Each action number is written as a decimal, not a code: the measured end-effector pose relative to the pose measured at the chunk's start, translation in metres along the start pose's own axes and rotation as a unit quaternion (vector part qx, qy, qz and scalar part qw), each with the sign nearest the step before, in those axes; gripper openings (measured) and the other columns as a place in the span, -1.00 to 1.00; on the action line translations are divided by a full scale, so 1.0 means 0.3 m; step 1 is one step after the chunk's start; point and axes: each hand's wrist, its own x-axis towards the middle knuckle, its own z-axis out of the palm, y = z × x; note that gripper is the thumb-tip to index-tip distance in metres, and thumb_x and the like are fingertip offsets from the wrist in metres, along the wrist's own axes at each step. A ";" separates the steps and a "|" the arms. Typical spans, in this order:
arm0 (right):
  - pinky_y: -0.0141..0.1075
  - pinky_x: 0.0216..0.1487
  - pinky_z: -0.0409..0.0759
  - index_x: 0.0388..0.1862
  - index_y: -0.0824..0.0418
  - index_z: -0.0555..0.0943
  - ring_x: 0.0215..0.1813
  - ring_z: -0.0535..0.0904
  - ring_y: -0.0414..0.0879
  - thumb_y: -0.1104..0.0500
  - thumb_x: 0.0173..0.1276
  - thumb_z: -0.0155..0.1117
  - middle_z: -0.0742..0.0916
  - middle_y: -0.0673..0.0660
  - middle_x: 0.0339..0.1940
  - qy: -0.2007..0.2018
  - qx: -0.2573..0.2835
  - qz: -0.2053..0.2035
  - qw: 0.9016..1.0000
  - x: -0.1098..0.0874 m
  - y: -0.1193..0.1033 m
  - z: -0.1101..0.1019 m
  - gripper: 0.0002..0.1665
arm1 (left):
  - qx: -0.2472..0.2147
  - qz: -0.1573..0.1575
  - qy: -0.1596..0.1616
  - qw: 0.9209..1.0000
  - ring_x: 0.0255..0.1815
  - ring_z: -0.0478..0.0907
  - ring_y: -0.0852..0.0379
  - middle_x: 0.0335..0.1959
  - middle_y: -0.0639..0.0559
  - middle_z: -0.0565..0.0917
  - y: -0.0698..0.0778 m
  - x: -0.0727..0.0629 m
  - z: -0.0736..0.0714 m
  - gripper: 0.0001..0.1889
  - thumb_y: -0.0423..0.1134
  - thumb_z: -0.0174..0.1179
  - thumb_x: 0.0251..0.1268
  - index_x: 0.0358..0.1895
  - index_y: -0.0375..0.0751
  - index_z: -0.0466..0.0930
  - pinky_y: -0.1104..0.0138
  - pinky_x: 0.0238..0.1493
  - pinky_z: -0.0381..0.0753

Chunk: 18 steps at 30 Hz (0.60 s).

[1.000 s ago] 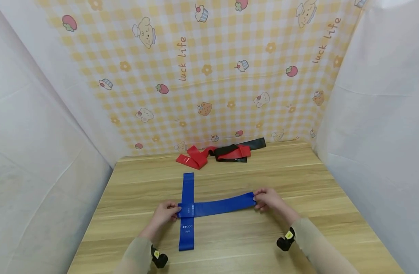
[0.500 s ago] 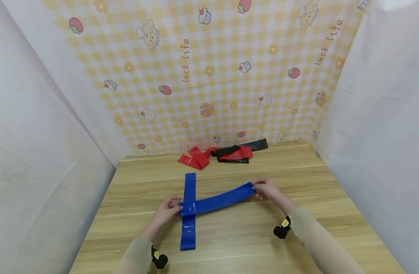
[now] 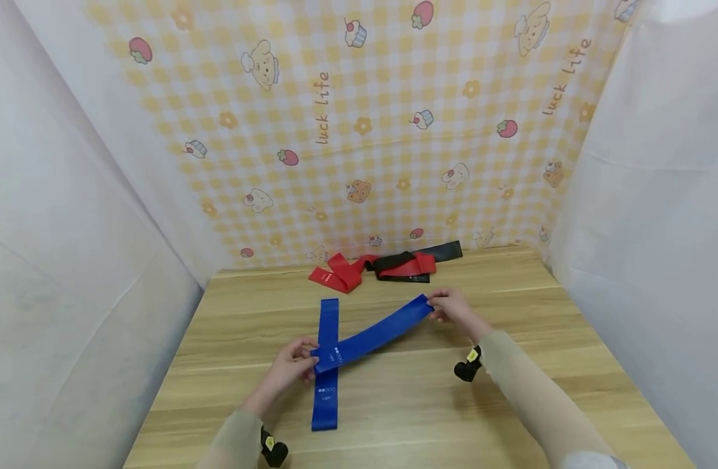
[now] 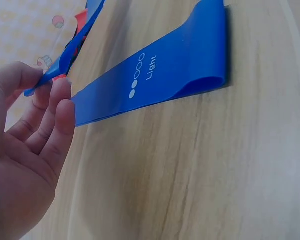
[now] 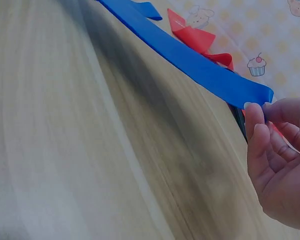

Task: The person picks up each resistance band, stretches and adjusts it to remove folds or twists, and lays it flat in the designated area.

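Observation:
Two blue resistance bands are in the head view. The lower band (image 3: 326, 409) lies flat on the table, running front to back, with the word "Light" and small circles printed on it. Across it, raised off the table, stretches the upper band (image 3: 382, 331), slanting up to the right. My left hand (image 3: 293, 362) pinches its left end between thumb and fingers, as the left wrist view shows beside the lying band (image 4: 155, 75). At the other end, my right hand (image 3: 455, 309) pinches the band's tip; in the right wrist view the held band (image 5: 190, 62) sags slightly.
Behind the blue bands, a red resistance band (image 3: 348, 277) and a black resistance band (image 3: 447, 251) lie tangled near the table's back edge. A checkered cloth (image 3: 359, 156) hangs behind, and white sheets (image 3: 640, 195) close off both sides of the wooden table (image 3: 417, 404).
My right hand has moved up and away toward the back, swinging the upper band from nearly level to a steeper slant. My left hand keeps its pinch and has shifted little.

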 end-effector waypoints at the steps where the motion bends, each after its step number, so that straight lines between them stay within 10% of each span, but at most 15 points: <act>1: -0.42 -0.51 0.55 0.06 0.42 0.55 -0.56 0.63 -0.19 0.29 0.46 0.15 0.68 0.10 -0.38 0.002 0.001 0.001 1.000 0.005 -0.003 0.003 -0.72 | 0.001 0.001 -0.003 1.000 -0.52 0.60 -0.01 -0.39 -0.10 0.53 -0.003 -0.002 0.002 -0.71 -0.45 0.22 0.32 0.08 -0.33 0.50 0.25 -0.50 0.64; 18: -0.29 -0.28 0.70 0.18 0.42 0.57 -0.41 0.73 -0.16 0.24 0.53 0.12 0.75 0.18 -0.21 0.007 0.009 0.001 1.000 0.075 -0.014 0.041 -0.64 | 0.033 0.012 -0.061 0.998 -0.56 0.59 0.11 -0.44 -0.02 0.55 -0.007 -0.046 0.050 -0.90 -0.38 0.24 0.30 -0.20 -0.35 0.55 0.37 -0.58 0.53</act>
